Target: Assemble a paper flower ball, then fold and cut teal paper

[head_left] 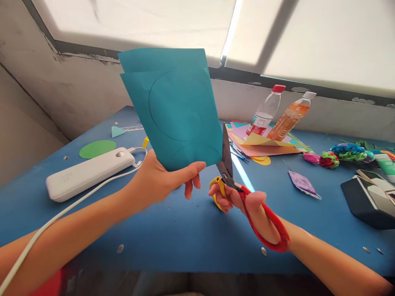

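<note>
My left hand (173, 179) pinches the lower edge of a folded teal paper (182, 107), thumb in front and fingers behind. Pencil-like curved lines mark the sheet: one large round outline and part of another near the bottom. In my right hand (237, 201) is a pair of scissors (228, 176) with one red and one yellow handle loop; thumb and fingers are through the loops. The dark blades point upward at the paper's lower right edge, slightly parted. Whether they bite into the paper cannot be made out clearly.
A white power bank (89, 176) with a cable and a green paper circle (97, 149) lie left on the blue table (173, 246). Two bottles (262, 115) stand on coloured papers (277, 146) behind. At right are paper flowers (348, 152), a purple packet (303, 183) and a dark box (364, 201).
</note>
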### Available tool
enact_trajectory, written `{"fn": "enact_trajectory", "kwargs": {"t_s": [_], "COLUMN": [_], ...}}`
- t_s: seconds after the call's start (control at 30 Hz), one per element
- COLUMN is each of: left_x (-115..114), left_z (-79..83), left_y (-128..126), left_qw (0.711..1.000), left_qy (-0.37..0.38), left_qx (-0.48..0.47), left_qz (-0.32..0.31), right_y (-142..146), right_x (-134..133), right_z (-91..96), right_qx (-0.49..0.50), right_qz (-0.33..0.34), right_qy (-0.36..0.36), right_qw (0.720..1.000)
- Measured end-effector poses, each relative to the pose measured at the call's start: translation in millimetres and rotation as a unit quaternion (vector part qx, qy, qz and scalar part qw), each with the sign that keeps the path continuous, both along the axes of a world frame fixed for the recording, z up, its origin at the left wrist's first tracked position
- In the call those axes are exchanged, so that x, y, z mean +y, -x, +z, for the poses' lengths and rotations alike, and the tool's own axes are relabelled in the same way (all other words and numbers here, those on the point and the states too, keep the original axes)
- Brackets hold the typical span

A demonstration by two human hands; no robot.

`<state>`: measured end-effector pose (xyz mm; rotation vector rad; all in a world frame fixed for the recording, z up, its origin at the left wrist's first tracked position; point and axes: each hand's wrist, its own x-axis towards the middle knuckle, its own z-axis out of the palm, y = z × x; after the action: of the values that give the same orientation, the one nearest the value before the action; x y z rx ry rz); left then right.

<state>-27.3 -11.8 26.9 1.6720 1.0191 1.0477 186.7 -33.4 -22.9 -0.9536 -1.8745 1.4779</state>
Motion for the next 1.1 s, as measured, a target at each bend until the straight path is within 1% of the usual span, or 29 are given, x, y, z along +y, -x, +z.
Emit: {"fn": "enact_trajectory", "kwargs": {"t_s": [0.07, 0.2, 0.3, 0.5, 0.67, 0.8, 0.9, 1.0, 1.1], "left_x": [0.9, 1.6, 2.5, 2.8, 4.4, 6.6, 7.4, 7.7, 9.6], "left_z": [1.4, 2.2, 1.7, 2.3, 4.9, 7.2, 8.3, 10.4, 11.6], "left_y": [0.4, 1.5, 2.7, 4.6, 6.7, 8.0, 8.4, 8.9, 10.2], "left_qw": [1.000, 1.000, 1.000, 1.000, 0.999, 0.998, 0.997, 0.995, 0.993], "left_qy": [-0.005, -0.007, -0.002, 0.008, 0.017, 0.042, 0.043, 0.046, 0.058], "left_qx": [-0.003, 0.005, 0.016, 0.029, 0.032, 0.049, 0.054, 0.082, 0.105], "left_qz": [-0.005, -0.009, -0.006, -0.007, -0.014, -0.027, -0.030, -0.015, -0.005], "right_y": [-2.8, -8.1, -7.2, -0.4, -1.3, -2.0, -2.9, -4.6, -6.4], "right_x": [0.4, 1.6, 0.5, -2.5, -2.9, -3.8, -4.0, -3.3, -2.0], "right_z": [0.1, -3.5, -3.5, 0.3, 2.7, 2.4, 1.6, 2.0, 2.5], "right_qx": [-0.010, -0.027, -0.030, 0.004, -0.019, -0.031, -0.032, -0.038, -0.035], "right_qz": [0.007, -0.004, -0.008, -0.013, -0.022, -0.032, -0.037, -0.041, -0.044], "right_qy": [-0.009, -0.029, -0.021, -0.006, -0.010, 0.007, 0.011, 0.012, 0.031], "right_qw": [1.000, 0.999, 0.999, 1.000, 1.000, 0.999, 0.999, 0.998, 0.998]}}
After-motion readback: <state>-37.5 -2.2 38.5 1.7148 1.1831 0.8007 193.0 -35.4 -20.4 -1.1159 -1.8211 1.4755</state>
